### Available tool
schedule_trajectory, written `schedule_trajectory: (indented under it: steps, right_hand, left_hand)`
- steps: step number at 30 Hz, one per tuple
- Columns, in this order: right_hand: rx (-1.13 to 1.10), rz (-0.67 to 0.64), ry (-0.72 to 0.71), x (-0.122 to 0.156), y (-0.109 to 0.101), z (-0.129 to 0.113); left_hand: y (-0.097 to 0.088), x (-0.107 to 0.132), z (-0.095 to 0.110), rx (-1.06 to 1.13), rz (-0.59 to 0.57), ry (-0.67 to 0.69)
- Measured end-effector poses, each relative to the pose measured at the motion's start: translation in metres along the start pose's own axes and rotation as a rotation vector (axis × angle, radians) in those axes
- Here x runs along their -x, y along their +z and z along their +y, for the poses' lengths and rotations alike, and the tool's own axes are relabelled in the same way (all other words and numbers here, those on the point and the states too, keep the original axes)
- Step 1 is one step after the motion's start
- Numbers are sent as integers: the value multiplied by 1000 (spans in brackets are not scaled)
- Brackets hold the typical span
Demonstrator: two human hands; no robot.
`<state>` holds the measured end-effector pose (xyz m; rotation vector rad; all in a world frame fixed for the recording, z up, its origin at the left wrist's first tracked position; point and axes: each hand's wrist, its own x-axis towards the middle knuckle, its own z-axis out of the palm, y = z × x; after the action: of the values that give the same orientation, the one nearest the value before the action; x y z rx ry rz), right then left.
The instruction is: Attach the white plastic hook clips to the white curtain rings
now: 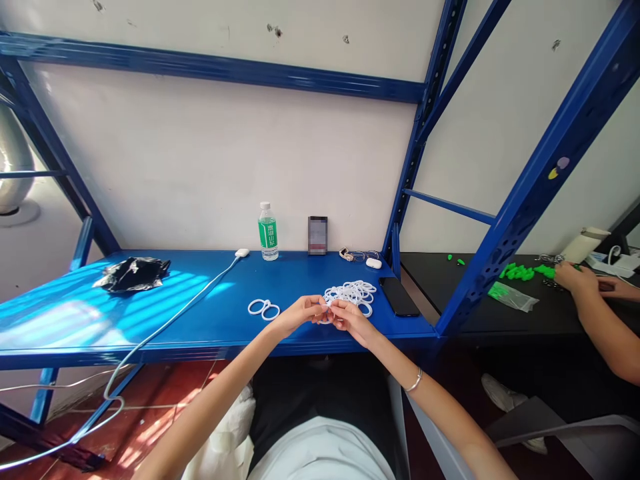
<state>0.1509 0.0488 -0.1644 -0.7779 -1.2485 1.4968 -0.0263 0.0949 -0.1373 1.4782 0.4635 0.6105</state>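
My left hand (306,312) and my right hand (353,319) meet fingertip to fingertip near the front of the blue table. Both are closed in a pinch on a small white ring (324,322), which my fingers mostly hide. Just behind and to the right of them lies a heap of white rings (357,292), thin and round, overlapping each other. To the left of my left hand, a pair of white rings (263,309) lies flat on the table, side by side and touching.
A black phone (399,297) lies right of the heap. Behind stand a water bottle (268,233) and an upright phone (317,235), with an earbud case (373,263) nearby. A white cable (185,303) and black plastic bag (133,275) are left. At right, another person's hands (580,279) handle green pieces.
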Motion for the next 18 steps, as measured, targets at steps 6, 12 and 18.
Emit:
schedule_trajectory:
  steps: [6,12,18]
  right_hand:
    - [-328,-46,53,-2,4,1]
    - [-349,-49,-33,-5,7,1]
    - [-146,8,-31,-5,2,0]
  left_hand:
    - [6,-2,-3,348,-57,-117]
    - [10,-2,-2,367,-90,-40]
    - [10,-2,0,154,-42,-2]
